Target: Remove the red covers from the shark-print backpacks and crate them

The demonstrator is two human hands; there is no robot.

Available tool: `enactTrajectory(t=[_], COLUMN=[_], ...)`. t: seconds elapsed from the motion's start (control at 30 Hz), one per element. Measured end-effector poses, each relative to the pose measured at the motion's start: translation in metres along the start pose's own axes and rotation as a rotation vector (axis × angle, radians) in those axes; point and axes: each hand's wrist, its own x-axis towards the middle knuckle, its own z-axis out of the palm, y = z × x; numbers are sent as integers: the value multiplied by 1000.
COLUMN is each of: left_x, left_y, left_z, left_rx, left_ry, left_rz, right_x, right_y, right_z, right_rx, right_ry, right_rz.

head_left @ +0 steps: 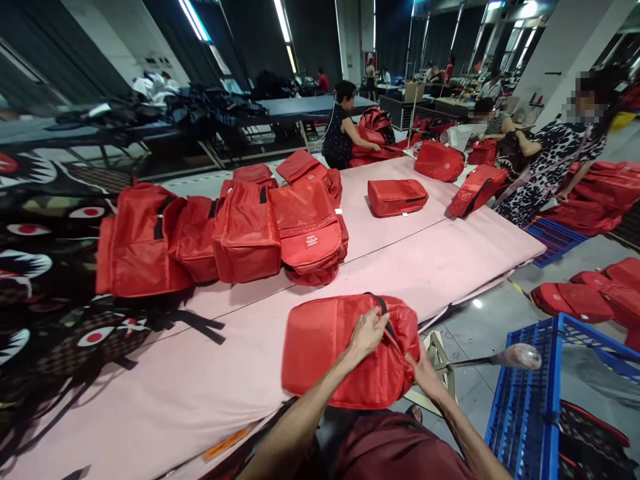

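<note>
Red bag (325, 337): shiny, near edge of pink table (240, 347).
Hands: left hand (369, 333) on black strip (383, 304), right hand (425, 371) at right end; whether pinching, cannot tell.
White mark (311, 241), farther bag (305, 208): unreadable.

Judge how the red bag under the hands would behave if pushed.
The red bag would probably flex, since its fabric wrinkles near the right hand. It seems unlikely to roll, being broad. It could tip, seemingly overhanging the pink table.
</note>
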Motion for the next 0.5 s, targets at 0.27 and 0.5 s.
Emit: enactTrajectory(t=[0.27, 0.5], left_x=[-33, -54], left_y=[93, 54], left_z=[2, 22], left_rx=[-628, -849], left_ry=[177, 141], left_rz=[93, -66], right_x=[29, 82], right_y=[-124, -150], right_z=[-105, -125], right_rx=[-316, -744], right_ry=[318, 209], right_rz=[22, -55])
